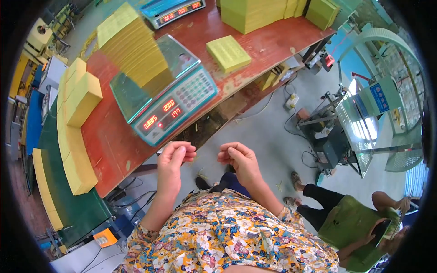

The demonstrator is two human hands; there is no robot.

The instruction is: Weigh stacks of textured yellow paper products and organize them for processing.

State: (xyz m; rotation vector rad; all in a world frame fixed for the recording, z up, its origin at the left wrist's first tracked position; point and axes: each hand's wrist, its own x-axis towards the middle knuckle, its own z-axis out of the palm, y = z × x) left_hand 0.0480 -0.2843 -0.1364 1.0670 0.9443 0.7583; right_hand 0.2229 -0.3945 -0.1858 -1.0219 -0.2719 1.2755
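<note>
In front of my body, short of the table edge, my left hand [175, 160] is closed, thumb pressed to curled fingers. To its right and apart from it, my right hand [239, 161] is closed in the same pinch. Whatever the fingers hold, if anything, is too small or hidden. Nearest to them is a teal digital scale [175, 107] with lit red digits. A tall stack of yellow paper [134, 52] stands on its glassy plate. One small yellow paper block [228, 53] lies on the red table [107, 159], right of the scale.
More yellow paper blocks [75, 154] line the table's left side, and a large pile [257, 16] stands at the back. Behind is a blue scale [170, 12]. A person in a green top [350, 223] is at the lower right, below a green machine frame [364, 113].
</note>
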